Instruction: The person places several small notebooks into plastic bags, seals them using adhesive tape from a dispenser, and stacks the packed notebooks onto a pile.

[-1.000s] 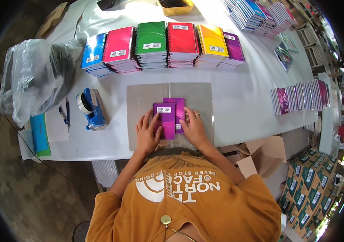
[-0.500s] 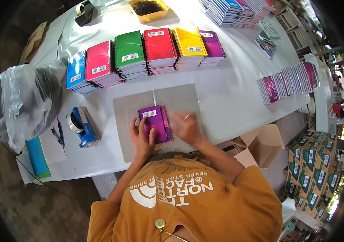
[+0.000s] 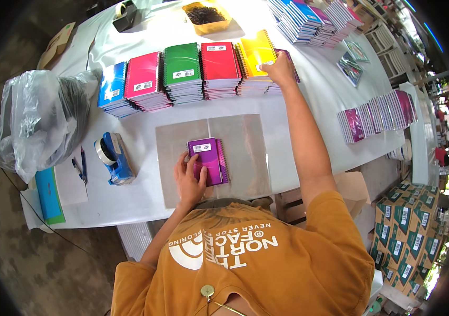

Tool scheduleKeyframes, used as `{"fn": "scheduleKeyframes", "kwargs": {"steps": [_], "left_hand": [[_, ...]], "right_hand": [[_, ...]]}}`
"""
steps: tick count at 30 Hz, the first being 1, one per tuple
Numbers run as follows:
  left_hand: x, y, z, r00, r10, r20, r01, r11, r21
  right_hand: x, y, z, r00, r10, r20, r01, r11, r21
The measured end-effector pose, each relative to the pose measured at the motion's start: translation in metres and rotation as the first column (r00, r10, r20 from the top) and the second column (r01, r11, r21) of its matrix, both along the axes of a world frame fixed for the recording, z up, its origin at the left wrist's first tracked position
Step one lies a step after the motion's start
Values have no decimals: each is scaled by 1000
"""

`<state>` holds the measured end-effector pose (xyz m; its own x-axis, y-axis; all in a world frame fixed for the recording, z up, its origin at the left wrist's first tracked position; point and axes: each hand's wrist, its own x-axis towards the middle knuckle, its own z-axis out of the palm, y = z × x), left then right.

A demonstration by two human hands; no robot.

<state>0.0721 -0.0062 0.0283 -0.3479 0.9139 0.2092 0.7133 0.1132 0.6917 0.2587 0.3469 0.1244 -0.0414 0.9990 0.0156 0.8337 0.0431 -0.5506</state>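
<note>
Purple spiral notebook (image 3: 208, 161), light and probably stiff-covered, lies under the flat, unclenched left hand (image 3: 191, 181), while the right hand (image 3: 280, 68) fingers the yellow stack's (image 3: 256, 52) edge.

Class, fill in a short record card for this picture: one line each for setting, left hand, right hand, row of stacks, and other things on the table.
setting: white table seen from above
left hand: left hand flat on the purple notebook, which lies on a clear plastic sheet
right hand: right hand stretched out, touching the yellow stack
row of stacks: blue, pink, green, red, yellow, purple spiral notebooks
other things: blue tape dispenser, plastic bag, pens
</note>
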Motion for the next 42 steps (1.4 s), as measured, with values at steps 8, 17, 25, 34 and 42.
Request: {"fn": "scheduleKeyframes", "kwargs": {"steps": [8,17,25,34,42], "left_hand": [[1,2,0,999,-5,-32,6,1000,24],[-14,18,50,934,73,349,-73,997,-11],[-36,39,152,502,9,865,9,1000,-16],[-33,13,57,965,163,206,-80,929,-361],[-19,9,27,996,-11,86,30,972,-231]], "right_hand": [[-25,-24,8,994,-74,85,63,991,117],[-3,-99,63,445,215,-869,-97,977,192],[-46,-263,40,64,-8,-998,-549,835,-42],[-23,-278,-60,908,419,-3,-378,815,-439],[-18,-254,-57,826,564,2,-522,765,-379]]}}
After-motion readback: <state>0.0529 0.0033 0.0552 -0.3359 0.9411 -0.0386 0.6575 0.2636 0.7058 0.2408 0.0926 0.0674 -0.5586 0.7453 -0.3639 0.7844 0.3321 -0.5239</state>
